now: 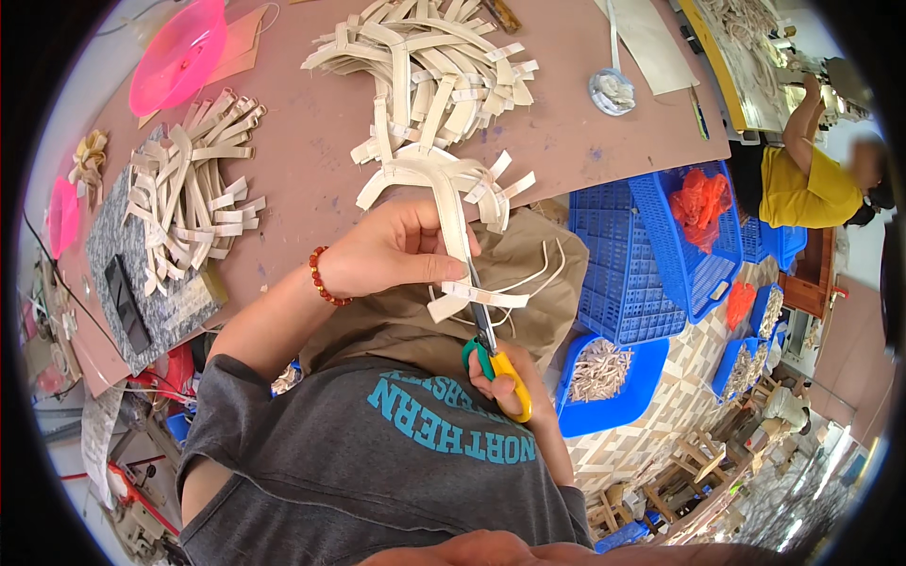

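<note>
My left hand (406, 253), with a red bead bracelet at its wrist, pinches a cream forked sandal strap (445, 203) between thumb and fingers. The strap's short crosspiece and thin loose strips hang below the thumb, over my lap. In my right hand (510, 379) is a pair of scissors (485, 330) with yellow and green handles. Their dark blades point up along the strap's right edge, close to the left thumb. Whether the blades touch the strap I cannot tell. Just beyond, a large heap of similar straps (425, 75) covers part of the brown table.
A second pile of straps (193, 179) lies at left on a grey patterned board (113, 226), near a phone (126, 302). A pink bowl (179, 57) stands at the back left. Blue crates (618, 264) and a blue tub (613, 401) are at right. A person in yellow (816, 184) works beyond.
</note>
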A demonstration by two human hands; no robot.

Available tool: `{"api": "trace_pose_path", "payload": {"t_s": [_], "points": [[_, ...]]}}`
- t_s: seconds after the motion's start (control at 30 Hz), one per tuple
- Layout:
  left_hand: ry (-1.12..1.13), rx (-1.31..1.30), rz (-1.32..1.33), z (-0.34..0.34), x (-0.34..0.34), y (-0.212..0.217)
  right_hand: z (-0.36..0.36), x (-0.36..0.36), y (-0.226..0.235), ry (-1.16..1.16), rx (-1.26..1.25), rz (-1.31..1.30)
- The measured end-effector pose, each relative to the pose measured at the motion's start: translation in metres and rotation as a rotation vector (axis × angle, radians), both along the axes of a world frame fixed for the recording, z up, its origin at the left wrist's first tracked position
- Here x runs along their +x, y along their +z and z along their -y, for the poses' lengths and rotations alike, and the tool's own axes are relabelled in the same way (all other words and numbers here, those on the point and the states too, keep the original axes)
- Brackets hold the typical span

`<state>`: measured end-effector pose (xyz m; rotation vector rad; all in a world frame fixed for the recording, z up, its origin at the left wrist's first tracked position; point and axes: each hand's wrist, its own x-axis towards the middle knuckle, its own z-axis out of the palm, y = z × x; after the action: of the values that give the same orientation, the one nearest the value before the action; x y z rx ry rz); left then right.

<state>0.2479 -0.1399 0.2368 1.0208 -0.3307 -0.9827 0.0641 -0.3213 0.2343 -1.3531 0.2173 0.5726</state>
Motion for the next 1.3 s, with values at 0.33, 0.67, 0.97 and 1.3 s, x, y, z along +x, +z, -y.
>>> {"api": "trace_pose_path", "payload": {"t_s": [0.33, 0.67, 0.97, 1.3], "points": [[0.016, 0.015, -0.004, 0.002, -0.003, 0.007, -0.007, 0.000, -0.015, 0.027, 0.092, -0.054], [-0.103, 0.034, 0.021, -0.001, 0.000, 0.010, -0.007, 0.006, -0.009, 0.052, 0.021, 0.078], [-0.072, 0.060, 0.020, 0.000, 0.000, 0.011, -0.008, 0.004, -0.005, 0.007, 0.009, 0.053], [-0.087, 0.052, 0.009, -0.003, 0.000, 0.004, -0.009, 0.002, -0.002, -0.052, 0.011, -0.019]]}}
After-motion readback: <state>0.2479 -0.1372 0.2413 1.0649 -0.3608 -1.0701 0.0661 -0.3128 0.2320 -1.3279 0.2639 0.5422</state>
